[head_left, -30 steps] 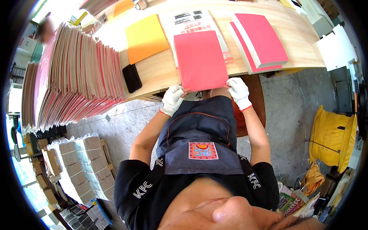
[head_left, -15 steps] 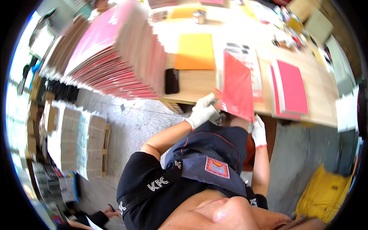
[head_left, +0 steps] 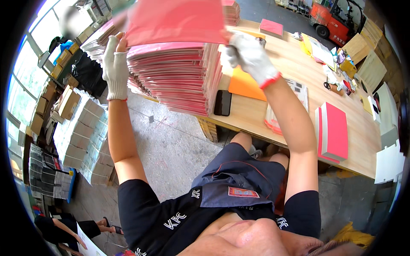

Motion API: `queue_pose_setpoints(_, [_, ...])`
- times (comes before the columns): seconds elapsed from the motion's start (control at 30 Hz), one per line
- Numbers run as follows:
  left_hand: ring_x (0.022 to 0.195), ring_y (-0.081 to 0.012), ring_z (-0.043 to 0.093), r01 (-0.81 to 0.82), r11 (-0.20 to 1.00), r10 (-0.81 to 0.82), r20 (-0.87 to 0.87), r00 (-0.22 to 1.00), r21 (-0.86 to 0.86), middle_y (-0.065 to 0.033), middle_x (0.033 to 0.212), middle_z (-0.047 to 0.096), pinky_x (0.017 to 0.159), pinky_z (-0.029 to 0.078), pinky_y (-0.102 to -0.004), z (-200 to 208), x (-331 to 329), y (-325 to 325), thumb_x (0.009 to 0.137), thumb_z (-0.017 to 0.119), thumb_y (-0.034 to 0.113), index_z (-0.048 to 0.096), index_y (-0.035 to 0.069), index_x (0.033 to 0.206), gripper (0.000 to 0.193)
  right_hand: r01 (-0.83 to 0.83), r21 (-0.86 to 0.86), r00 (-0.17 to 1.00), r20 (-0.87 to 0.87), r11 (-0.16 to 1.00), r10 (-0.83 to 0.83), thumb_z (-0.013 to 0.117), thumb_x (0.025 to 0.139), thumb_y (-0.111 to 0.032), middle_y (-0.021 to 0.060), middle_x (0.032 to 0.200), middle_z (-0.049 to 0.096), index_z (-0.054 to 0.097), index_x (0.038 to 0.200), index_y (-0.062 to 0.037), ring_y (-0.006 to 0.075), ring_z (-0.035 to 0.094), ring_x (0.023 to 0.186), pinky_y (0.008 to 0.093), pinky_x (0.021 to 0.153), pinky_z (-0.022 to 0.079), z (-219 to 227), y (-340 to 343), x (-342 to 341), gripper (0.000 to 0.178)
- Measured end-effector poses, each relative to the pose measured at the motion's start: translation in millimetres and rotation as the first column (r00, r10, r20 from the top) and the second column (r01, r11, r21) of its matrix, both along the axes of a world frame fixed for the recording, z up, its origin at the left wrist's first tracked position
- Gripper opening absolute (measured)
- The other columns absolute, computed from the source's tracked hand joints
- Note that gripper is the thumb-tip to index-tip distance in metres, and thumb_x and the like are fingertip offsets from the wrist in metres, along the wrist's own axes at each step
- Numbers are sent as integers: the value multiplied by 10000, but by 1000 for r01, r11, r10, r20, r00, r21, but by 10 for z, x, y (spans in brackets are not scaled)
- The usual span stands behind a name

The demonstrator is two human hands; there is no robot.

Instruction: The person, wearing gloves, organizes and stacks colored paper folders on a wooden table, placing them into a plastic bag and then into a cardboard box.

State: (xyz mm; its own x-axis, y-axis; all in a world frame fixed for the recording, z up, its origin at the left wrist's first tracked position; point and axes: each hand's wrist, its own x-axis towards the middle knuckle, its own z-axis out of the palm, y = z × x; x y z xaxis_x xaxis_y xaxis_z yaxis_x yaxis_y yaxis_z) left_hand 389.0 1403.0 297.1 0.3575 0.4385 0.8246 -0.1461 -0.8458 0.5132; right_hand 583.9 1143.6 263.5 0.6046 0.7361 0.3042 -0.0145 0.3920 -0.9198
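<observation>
At a ridged stack (head_left: 179, 79), gloved hands (head_left: 115, 72) (head_left: 251, 57) grip a creased packet (head_left: 177, 23).

At upper centre, your flat red packet (head_left: 175, 21) spans between your white-gloved left hand (head_left: 114, 70) and white-gloved right hand (head_left: 252, 57), in front of the tall stack of red booklets (head_left: 175, 81). Right of it on your pale wooden tabletop (head_left: 361, 147) lie a black rectangular phone (head_left: 223, 103), an orange paper sheet (head_left: 247, 86) and, centre right, thick pink books (head_left: 335, 131).

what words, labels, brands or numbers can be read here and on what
I don't copy wording or brands.
Black strap: white letters, legible.
Apron patch: too small.
Forklift: white characters, too small.
Printed sheet: partly hidden, unreadable.
Held red packet: none visible.
</observation>
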Motion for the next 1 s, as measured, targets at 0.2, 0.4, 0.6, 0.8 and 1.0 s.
queue_pose_setpoints(0.2, [858, -152, 574, -24, 988, -27, -329, 944, -150, -81, 1143, 618, 750, 443, -269, -364, -125, 422, 957, 418, 343, 486, 63, 1337, 477, -116, -280, 993, -53, 953, 106, 515, 949, -368, 9, 678, 590, 608, 903, -53, 112, 492, 467, 249, 399, 378, -75, 323, 53, 331])
queue_pose_setpoints(0.4, [1216, -256, 476, 116, 907, -297, 418, 859, 406, -168, 1317, 500, 995, 420, -395, -1211, 207, -453, 923, 525, 235, 500, -6, 1238, 397, -127, -298, 981, -179, 946, 76, 448, 968, -329, 27, 747, 638, 631, 926, -37, 117, 574, 549, 249, 471, 436, -1268, -649, -33, 347])
queue_pose_setpoints(0.6, [1175, -352, 495, 662, 703, -544, -401, 737, 261, -120, 1219, 564, 1010, 387, -469, -2140, 1195, -1902, 715, 717, 150, 616, 67, 1093, 400, 62, -676, 958, -167, 735, -234, 455, 922, -166, 76, 800, 655, 601, 982, -41, 115, 596, 595, 244, 532, 484, -2339, -2293, -221, 201])
queue_pose_setpoints(0.8, [1175, -291, 470, 582, 806, -322, -744, 585, 109, -120, 1170, 571, 997, 378, -398, -3323, 2752, -1838, 785, 667, 280, 576, 72, 1131, 414, 770, -630, 616, 689, 105, -382, 544, 883, -256, 116, 843, 669, 594, 986, -56, 227, 640, 739, 338, 660, 500, -2180, -3738, 130, 230])
queue_pose_setpoints(1.0, [1198, -236, 455, 497, 867, -130, -957, 259, 17, -29, 1223, 543, 959, 422, -398, -3194, 3065, -1824, 772, 705, 311, 575, 180, 1168, 438, 705, -526, 505, 843, -475, -184, 726, 722, -419, 142, 1076, 582, 530, 1035, -108, 320, 583, 978, 436, 821, 457, -2059, -4460, 252, 482])
